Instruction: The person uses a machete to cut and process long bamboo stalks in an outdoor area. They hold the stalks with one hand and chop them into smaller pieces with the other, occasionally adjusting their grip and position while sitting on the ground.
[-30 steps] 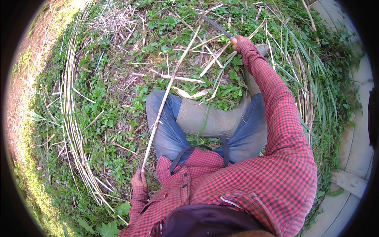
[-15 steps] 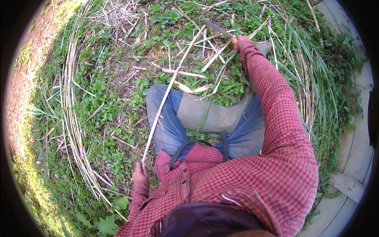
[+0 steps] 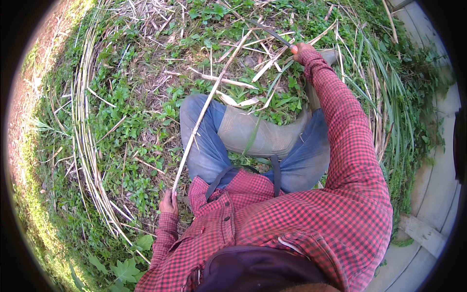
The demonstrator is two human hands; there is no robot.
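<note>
A: Head view. Left hand [image 3: 169,202] is closed around the near end of a long dry stalk [image 3: 204,109], which runs from beside the left knee up across the grass [image 3: 121,131].

B: Right hand [image 3: 300,48]?

A: Clenched on a dark curved blade [image 3: 266,30], beyond the stalk's far end.

B: Judgement: hold the stalk taut, cut away from the grey boot [image 3: 262,134].

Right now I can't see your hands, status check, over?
Left hand grips long dry stalk. Right hand holds curved blade. Nothing blocking.
</note>
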